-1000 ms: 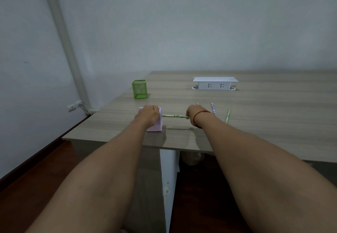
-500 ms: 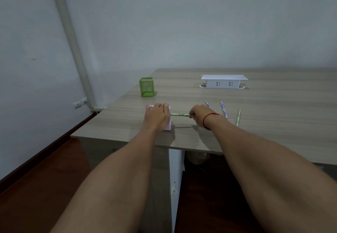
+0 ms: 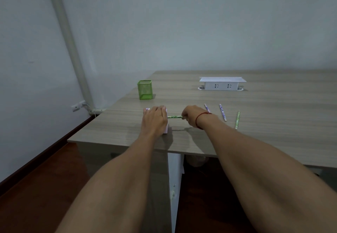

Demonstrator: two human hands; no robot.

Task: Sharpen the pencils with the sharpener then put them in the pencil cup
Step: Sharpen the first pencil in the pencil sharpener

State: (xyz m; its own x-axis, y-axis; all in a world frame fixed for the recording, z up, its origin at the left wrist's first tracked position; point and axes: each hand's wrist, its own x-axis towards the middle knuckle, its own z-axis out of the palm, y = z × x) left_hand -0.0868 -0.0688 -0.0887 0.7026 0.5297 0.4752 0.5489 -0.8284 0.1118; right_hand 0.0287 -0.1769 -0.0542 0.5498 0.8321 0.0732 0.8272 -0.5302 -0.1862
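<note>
A pink box-shaped sharpener [image 3: 166,129] stands near the table's left front corner, mostly covered by my left hand [image 3: 155,119], which lies over its top and grips it. A green patterned pencil [image 3: 174,117] runs level from the sharpener's right side to my right hand [image 3: 191,114], which pinches its outer end. The tip inside the sharpener is hidden. A green mesh pencil cup [image 3: 145,89] stands behind the sharpener. Three more pencils lie to the right: two purple [image 3: 207,107] [image 3: 223,112] and one green [image 3: 237,120].
A white power socket box [image 3: 222,83] sits raised at the back of the wooden table [image 3: 273,123]. The table's left edge and front edge are close to the sharpener. A grey pipe [image 3: 73,46] runs down the wall on the left.
The visible stretch of pencil between my hands has grown shorter as my right hand came closer to the sharpener. The view shifted slightly left.
</note>
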